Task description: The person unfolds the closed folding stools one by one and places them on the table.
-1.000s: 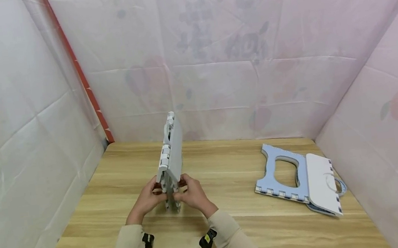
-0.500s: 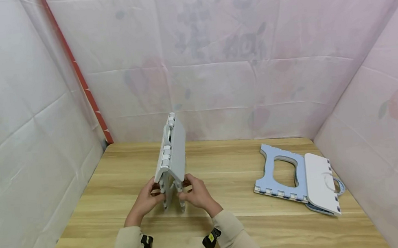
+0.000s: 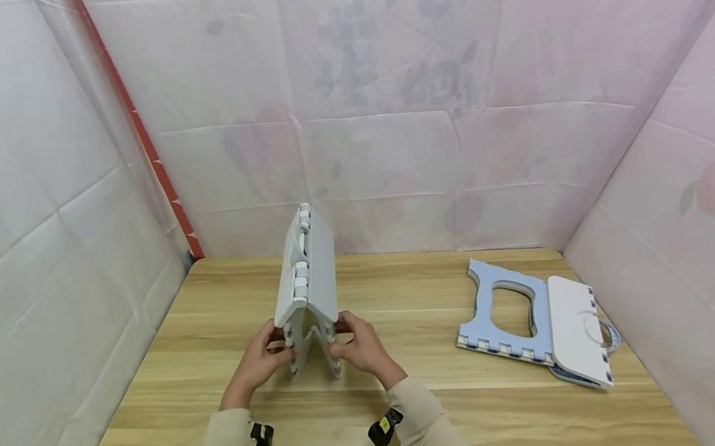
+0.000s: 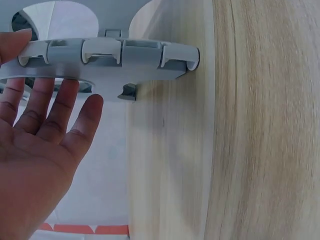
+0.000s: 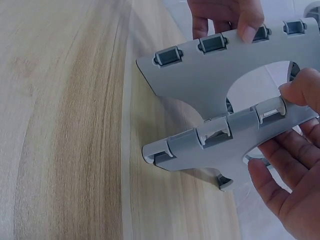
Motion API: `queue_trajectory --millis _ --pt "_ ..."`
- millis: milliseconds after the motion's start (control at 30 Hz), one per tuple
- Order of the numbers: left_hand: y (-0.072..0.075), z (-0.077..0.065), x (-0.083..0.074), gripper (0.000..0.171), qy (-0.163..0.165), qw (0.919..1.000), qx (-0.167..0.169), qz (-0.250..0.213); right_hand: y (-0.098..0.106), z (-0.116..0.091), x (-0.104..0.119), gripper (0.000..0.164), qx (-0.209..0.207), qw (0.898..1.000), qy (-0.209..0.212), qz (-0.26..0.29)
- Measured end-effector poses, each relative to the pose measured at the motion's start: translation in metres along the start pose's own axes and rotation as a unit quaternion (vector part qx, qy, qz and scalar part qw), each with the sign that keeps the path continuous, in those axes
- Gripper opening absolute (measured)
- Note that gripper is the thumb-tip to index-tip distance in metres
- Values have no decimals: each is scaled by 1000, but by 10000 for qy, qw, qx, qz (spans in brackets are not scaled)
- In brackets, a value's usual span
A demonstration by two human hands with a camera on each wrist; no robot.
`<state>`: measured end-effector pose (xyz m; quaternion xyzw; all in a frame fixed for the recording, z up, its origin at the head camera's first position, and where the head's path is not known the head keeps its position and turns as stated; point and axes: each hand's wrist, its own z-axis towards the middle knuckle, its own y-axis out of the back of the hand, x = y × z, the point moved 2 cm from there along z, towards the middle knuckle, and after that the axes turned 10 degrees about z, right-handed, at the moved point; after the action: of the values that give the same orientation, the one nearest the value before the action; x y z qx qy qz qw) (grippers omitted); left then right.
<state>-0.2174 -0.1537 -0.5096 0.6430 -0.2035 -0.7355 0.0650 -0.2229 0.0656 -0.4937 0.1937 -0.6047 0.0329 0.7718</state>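
A grey folding stool (image 3: 319,268) stands partly unfolded on the wooden table, its two seat halves sloping down from a hinged ridge like a roof. My left hand (image 3: 259,359) grips the left leg panel, thumb on the near hinged edge and fingers behind it. On the other side my right hand (image 3: 360,348) pinches the right leg panel (image 5: 200,140) in the same way. Between the two panels a narrow gap shows. In the left wrist view the left hand (image 4: 47,130) has its thumb above the panel's edge and its fingers below.
A second folding stool, blue and white (image 3: 571,331), lies folded down on its side at the table's right. Pale printed sheeting (image 3: 381,139) walls the back and both sides. A red strip (image 3: 154,158) runs down the back left corner.
The leg panels have spread apart and the seat halves have opened wider. My right hand has moved right with its panel; my left has shifted slightly left.
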Motion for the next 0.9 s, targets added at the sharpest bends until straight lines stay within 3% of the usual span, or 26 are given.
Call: queue_trajectory --millis 233,300,533,900 --pt "11 -11 -28 47 -77 9999 30 63 2 0 -1 44 -55 10000 10 -8" --pt "13 -12 -29 47 -68 9999 46 88 2 0 -1 43 -66 10000 28 9" --pt "17 -12 -28 43 -37 9999 -20 93 8 -9 39 39 67 9989 128 441" --pt "23 -10 -26 39 3 10000 -52 15 14 -9 39 37 21 9994 52 345"
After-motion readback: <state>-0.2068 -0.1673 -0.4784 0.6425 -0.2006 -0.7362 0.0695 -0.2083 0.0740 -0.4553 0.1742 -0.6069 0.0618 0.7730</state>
